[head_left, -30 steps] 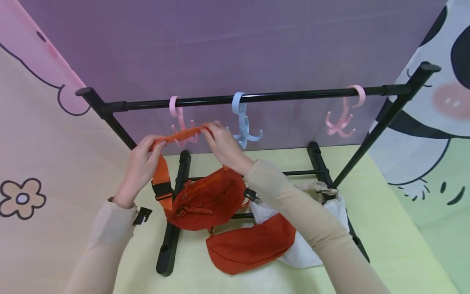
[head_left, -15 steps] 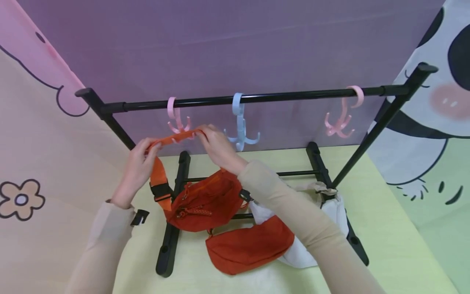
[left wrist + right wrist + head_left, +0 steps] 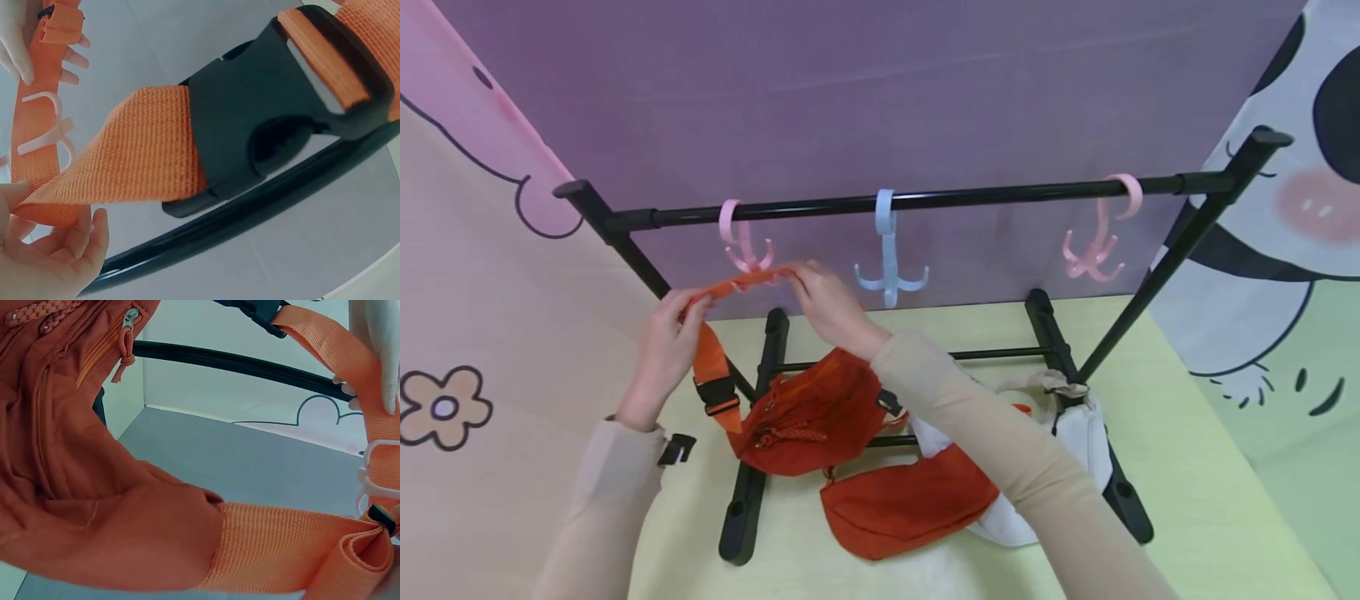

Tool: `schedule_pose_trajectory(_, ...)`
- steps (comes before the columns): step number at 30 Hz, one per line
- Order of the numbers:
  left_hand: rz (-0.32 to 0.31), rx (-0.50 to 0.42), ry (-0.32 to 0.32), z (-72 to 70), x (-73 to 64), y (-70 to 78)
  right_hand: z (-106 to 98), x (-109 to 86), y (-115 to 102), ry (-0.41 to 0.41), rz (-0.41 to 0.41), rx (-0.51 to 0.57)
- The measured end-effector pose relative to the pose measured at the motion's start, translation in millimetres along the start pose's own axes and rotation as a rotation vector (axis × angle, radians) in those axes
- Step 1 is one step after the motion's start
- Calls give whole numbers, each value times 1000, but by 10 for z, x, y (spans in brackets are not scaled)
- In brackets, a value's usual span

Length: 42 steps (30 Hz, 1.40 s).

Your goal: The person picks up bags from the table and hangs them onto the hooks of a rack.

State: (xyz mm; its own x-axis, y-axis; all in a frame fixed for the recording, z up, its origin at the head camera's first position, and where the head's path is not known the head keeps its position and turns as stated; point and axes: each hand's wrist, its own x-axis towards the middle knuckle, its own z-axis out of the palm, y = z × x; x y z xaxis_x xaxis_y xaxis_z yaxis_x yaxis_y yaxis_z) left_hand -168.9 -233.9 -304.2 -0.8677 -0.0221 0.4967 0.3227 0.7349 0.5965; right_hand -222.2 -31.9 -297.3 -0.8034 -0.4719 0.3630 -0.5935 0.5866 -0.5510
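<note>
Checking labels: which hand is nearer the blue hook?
Right. The right hand holds the orange strap left of the blue hook; the left hand holds that strap farther left.

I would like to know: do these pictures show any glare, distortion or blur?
Head view: thin shine along the black bar; left wrist view: the dark pole looks bent, perhaps from the lens, with glare beside the left hand; right wrist view: the weave of the orange strap shows clearly.
</note>
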Motion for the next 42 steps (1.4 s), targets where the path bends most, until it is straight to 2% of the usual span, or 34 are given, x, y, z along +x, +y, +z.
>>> schedule_pose_trajectory(5,-19,-9,32,-5,-12,-62,46,-21,36,-38,-47,-143)
schedule_pose_trajectory(8,-30,-9,49,-4,-17,-96,71,-36,64,-58,-51,-179)
schedule_pose_trajectory(15,-54,3,57,-6,28,-109,81,24,94,-107,-30,-85)
schedule_pose_trajectory(18,-60,12,67,-6,49,-91,79,64,102,-112,-15,-88)
schedule_pose_trajectory(21,-53,28,82,2,50,-71,81,91,111,-116,14,-115)
schedule_pose_trajectory(26,-27,55,107,31,39,-68,96,105,136,-133,71,-68)
schedule_pose_trajectory(42,-12,-45,33,119,-30,-37,123,12,221,-137,71,-9)
